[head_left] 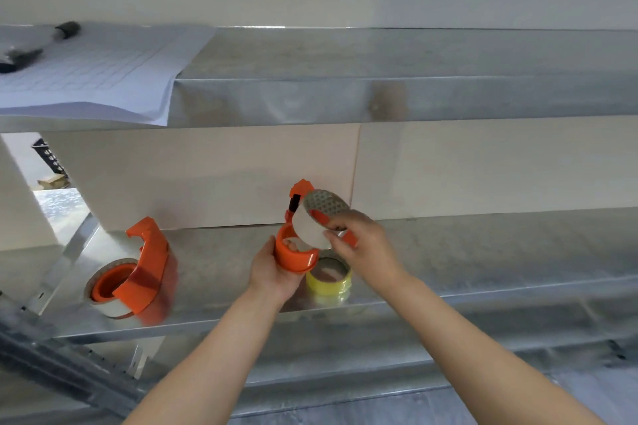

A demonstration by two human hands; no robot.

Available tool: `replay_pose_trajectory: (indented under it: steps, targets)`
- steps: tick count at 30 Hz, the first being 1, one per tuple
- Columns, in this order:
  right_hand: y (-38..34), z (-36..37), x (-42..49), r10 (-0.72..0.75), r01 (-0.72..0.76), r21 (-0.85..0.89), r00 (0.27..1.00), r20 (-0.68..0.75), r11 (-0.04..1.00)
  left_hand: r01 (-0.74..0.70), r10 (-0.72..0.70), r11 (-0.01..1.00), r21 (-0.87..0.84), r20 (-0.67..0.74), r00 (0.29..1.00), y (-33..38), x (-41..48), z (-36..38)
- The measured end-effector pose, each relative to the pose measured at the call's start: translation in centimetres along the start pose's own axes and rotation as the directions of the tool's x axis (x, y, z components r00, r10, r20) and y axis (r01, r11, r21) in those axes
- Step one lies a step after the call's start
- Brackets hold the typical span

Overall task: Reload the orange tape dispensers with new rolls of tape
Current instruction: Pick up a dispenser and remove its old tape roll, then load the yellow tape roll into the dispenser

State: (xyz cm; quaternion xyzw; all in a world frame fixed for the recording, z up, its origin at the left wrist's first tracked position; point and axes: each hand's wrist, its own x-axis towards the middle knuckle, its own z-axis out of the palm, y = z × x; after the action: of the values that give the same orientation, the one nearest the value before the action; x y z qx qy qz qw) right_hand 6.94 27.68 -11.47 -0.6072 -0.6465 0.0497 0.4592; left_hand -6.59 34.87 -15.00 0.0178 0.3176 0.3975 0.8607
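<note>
Left hand (272, 269) grips the orange dispenser (296, 254) above the metal shelf (483, 252); right hand (359, 238) pinches a tape roll (316, 217), tilted against the dispenser's top.

There was only one view, from a camera worn on the person's head, so no second view shared any part of the scene. It looked forward and slightly down at a metal shelf (483, 252), square to the pale wall behind it. The camera sat close: both forearms came up from the bottom edge and met near the middle of the picture, just above the shelf's front lip. Above the shelf an upper shelf (345, 97) crossed the whole width, seen from a little over its top. The wide lens bowed the shelf lines and stretched the left corner, where the frame post (69, 369) slanted past.
</note>
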Motion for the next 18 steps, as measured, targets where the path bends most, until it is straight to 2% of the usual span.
replay_pose_trajectory:
  steps: [3,10,12,13,16,18]
  targets:
    - [2.3,-3.0,0.4,0.067,-0.072,-0.039,0.992,-0.105,0.997,-0.026,0.023,0.997,-0.066,-0.046,0.999,-0.5,0.6,0.3]
    - [6.5,-5.1,-1.1,0.214,-0.226,-0.039,0.958,-0.19,0.973,-0.114,0.102,0.989,-0.097,-0.116,0.988,-1.1,1.4,0.1]
    - [7.9,-5.3,-1.6,0.254,-0.264,-0.105,0.962,-0.101,0.959,-0.122,0.111,0.988,-0.094,-0.12,0.987,-1.0,1.1,0.3]
    - [8.6,-5.2,-1.9,0.281,-0.277,-0.177,0.96,-0.005,0.944,-0.137,0.124,0.985,-0.103,-0.128,0.984,-0.8,0.8,0.3]
    - [10.2,-4.6,-3.3,0.395,-0.234,-0.46,0.871,0.292,0.857,-0.159,0.139,0.972,-0.171,-0.121,0.983,-0.3,-0.3,0.9]
    - [10.5,-4.2,-4.2,0.427,-0.204,-0.521,0.832,0.354,0.829,-0.148,0.13,0.973,-0.179,-0.106,0.986,-0.3,-0.7,1.3]
